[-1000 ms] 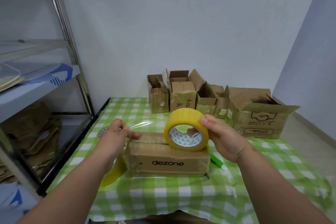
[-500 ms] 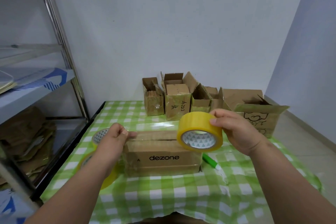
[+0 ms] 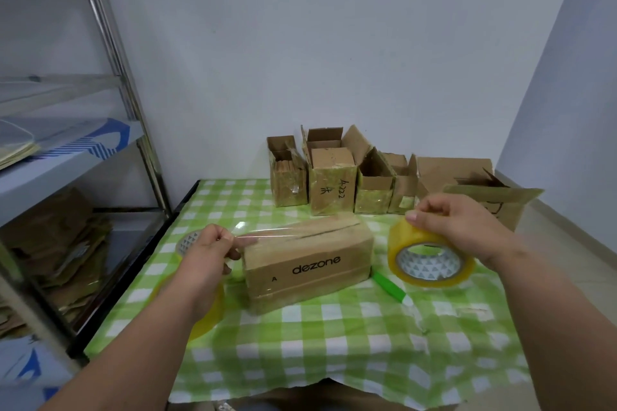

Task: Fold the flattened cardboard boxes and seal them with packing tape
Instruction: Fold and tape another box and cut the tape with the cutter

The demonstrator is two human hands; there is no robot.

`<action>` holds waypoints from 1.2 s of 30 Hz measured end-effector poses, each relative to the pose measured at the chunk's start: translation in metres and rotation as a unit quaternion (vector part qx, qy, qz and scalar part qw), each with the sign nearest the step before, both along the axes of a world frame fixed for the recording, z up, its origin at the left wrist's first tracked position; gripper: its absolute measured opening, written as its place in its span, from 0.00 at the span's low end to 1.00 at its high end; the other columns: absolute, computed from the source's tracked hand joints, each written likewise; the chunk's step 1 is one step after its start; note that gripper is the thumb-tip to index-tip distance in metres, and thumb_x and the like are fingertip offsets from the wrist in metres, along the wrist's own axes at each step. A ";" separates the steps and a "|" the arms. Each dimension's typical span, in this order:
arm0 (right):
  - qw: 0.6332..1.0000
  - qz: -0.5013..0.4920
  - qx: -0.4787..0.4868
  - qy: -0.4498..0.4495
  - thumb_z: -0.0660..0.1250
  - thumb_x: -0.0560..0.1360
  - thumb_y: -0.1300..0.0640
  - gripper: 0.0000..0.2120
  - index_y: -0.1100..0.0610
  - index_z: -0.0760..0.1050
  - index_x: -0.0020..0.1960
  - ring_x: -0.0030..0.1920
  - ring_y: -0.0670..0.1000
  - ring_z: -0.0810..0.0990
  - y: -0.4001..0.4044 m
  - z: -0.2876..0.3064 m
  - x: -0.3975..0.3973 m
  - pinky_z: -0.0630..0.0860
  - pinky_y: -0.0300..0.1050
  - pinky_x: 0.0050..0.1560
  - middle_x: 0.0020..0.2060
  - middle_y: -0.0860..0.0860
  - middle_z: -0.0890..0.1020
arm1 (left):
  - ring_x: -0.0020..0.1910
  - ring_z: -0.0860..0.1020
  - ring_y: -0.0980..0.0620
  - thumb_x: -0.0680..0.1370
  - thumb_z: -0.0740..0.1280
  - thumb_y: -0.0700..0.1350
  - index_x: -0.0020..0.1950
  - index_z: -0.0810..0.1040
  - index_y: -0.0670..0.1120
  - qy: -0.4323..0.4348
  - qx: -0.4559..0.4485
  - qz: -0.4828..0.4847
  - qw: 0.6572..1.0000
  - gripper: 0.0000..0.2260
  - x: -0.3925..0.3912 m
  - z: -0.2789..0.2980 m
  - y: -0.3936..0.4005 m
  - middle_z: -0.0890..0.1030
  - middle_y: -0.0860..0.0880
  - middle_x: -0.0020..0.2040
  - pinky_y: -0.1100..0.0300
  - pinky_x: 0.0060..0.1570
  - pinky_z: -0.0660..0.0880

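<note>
The left hand (image 3: 208,252) pinches the free end of the tape strip (image 3: 267,233) between thumb and fingers (image 3: 223,237), just off the left end of the box (image 3: 309,262). The right hand (image 3: 464,227) grips the tape roll (image 3: 430,260), its fingers curled over the rim, just beyond the box's right end. The box lies on the counter (image 3: 334,337) between the two hands, its top seam running from one toward the other, and the clear strip spans above that seam.

To lay it well, I judge the strip should be kept taut and centred over the seam, then lowered so both flaps are caught evenly. The pinched end wants enough overhang to fold down the left face. The roll should be drawn a little past the far edge before cutting, so the right face is lapped too. Slack would likely let the film wrinkle or stick to itself. The green knife (image 3: 390,287) lies near the roll, below the right fingers, handy for the cut.
</note>
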State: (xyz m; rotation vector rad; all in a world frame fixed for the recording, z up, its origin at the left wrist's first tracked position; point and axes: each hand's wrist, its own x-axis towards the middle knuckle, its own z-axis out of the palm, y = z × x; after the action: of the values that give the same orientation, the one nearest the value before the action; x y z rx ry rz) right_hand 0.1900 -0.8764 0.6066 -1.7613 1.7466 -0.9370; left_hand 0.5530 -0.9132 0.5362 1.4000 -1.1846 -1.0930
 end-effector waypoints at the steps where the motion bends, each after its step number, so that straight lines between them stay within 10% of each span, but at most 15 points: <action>1: 1.000 0.003 0.002 -0.018 0.73 0.73 0.45 0.13 0.54 0.80 0.40 0.41 0.53 0.80 -0.001 -0.001 0.000 0.75 0.51 0.47 0.37 0.52 0.83 | 0.47 0.73 0.48 0.82 0.57 0.40 0.43 0.66 0.48 -0.002 -0.003 -0.001 1.000 0.08 0.000 0.000 0.001 0.86 0.49 0.51 0.53 0.44 0.67; 6: 0.999 -0.012 0.009 -0.039 0.66 0.63 0.46 0.10 0.49 0.80 0.39 0.44 0.54 0.78 -0.008 0.009 -0.001 0.71 0.49 0.46 0.41 0.51 0.82 | 0.54 0.75 0.47 0.85 0.54 0.47 0.47 0.66 0.46 -0.061 -0.041 -0.021 0.997 0.09 0.001 -0.001 0.000 0.86 0.58 0.49 0.48 0.58 0.70; 11: 0.999 -0.006 0.018 0.033 0.72 0.73 0.54 0.01 0.50 0.82 0.43 0.47 0.55 0.81 -0.027 0.018 -0.006 0.77 0.53 0.50 0.43 0.50 0.83 | 0.58 0.79 0.47 0.84 0.56 0.42 0.43 0.65 0.46 0.024 -0.039 -0.007 0.999 0.09 0.000 -0.008 -0.007 0.86 0.54 0.43 0.42 0.68 0.68; 22: 0.984 -0.009 0.063 0.166 0.68 0.75 0.50 0.06 0.44 0.79 0.39 0.55 0.52 0.73 -0.085 0.007 0.005 0.64 0.60 0.67 0.43 0.36 0.76 | 0.53 0.84 0.52 0.80 0.54 0.27 0.47 0.69 0.33 0.133 -0.103 0.030 0.985 0.06 -0.010 -0.019 0.010 0.84 0.53 0.40 0.53 0.57 0.73; 36: 0.984 0.025 0.089 0.151 0.58 0.62 0.43 0.18 0.51 0.81 0.43 0.45 0.45 0.73 -0.115 -0.015 0.008 0.63 0.58 0.62 0.43 0.43 0.82 | 0.51 0.84 0.50 0.79 0.63 0.34 0.37 0.68 0.47 0.288 -0.088 0.152 0.941 0.13 -0.030 -0.023 0.017 0.85 0.40 0.48 0.63 0.42 0.80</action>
State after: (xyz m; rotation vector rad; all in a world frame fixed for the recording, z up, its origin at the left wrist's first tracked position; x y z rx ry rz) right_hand 0.1977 -0.9915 0.5918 -1.8950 1.8918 -0.4925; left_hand 0.5227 -0.8964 0.5127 0.9817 -0.6000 -1.0459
